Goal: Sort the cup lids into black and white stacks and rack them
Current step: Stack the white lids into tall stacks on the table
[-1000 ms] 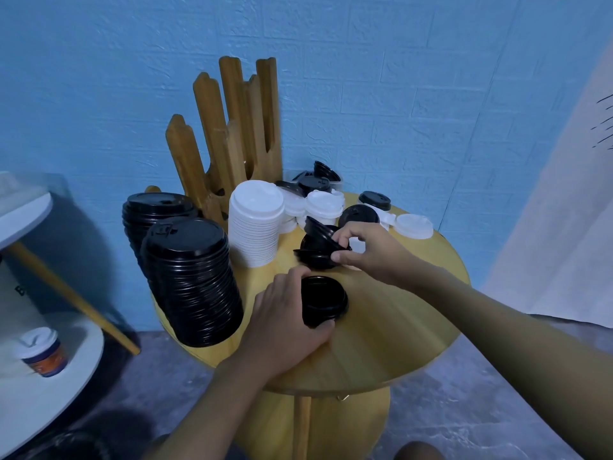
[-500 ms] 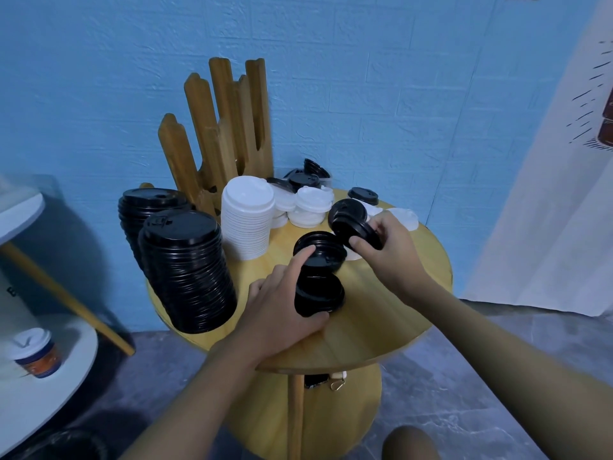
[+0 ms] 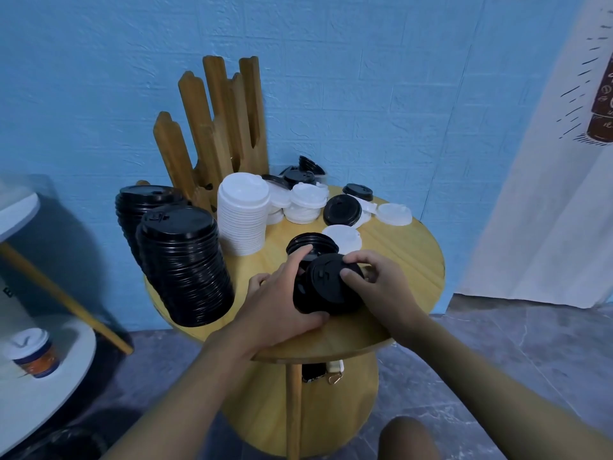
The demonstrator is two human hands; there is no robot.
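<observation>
Gripping a round black plastic lid stack (image 3: 326, 285), top tilted toward you, your left hand (image 3: 277, 305) and right hand (image 3: 381, 290) sit near the round wooden table's (image 3: 409, 257) front edge.

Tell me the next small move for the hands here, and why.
Probably press the black lid down onto the short black stack. The right hand pinches that lid over the stack, which the left hand grips from the side, and the lid does not look nested flush yet. A loose black lid lies further back.
</observation>
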